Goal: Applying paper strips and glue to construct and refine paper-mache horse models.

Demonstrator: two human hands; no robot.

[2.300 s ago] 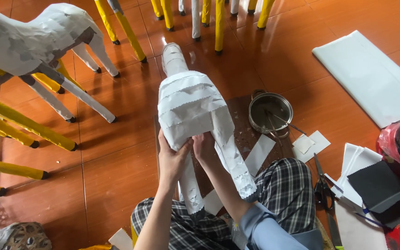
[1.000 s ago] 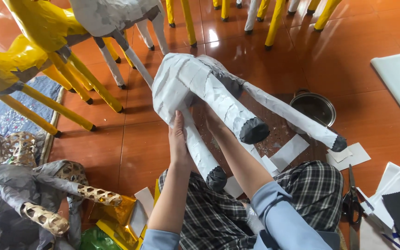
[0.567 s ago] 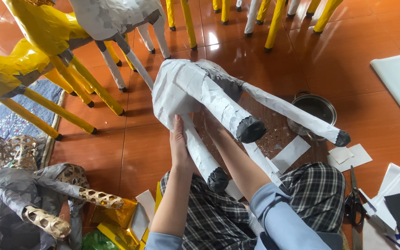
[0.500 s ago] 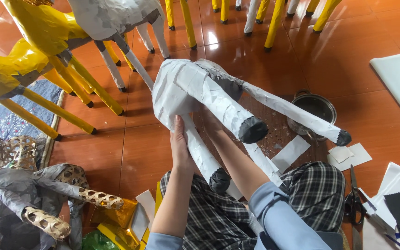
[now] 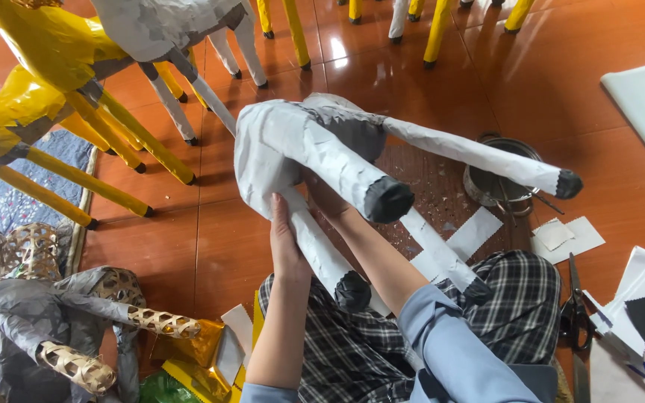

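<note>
A white paper-covered animal figure (image 5: 293,142) with long legs ending in dark tips is held tilted above my lap, legs pointing toward me and to the right. My left hand (image 5: 287,242) presses flat against its body and one leg from the left. My right hand (image 5: 324,195) reaches up under the figure between the legs, mostly hidden by a thick leg (image 5: 352,175). My forearm in a blue sleeve (image 5: 442,336) runs up from the lower right.
Yellow and white paper animal figures (image 5: 54,67) stand at the upper left. A woven bamboo frame partly wrapped in grey paper (image 5: 61,321) lies at lower left. A metal bowl (image 5: 502,172), paper strips (image 5: 565,235), scissors (image 5: 575,321) and paper stacks (image 5: 643,298) lie at right.
Since the earliest frame the figure has been tipped over so its legs point toward me, and my view has swung left. In the last second it barely moves.
</note>
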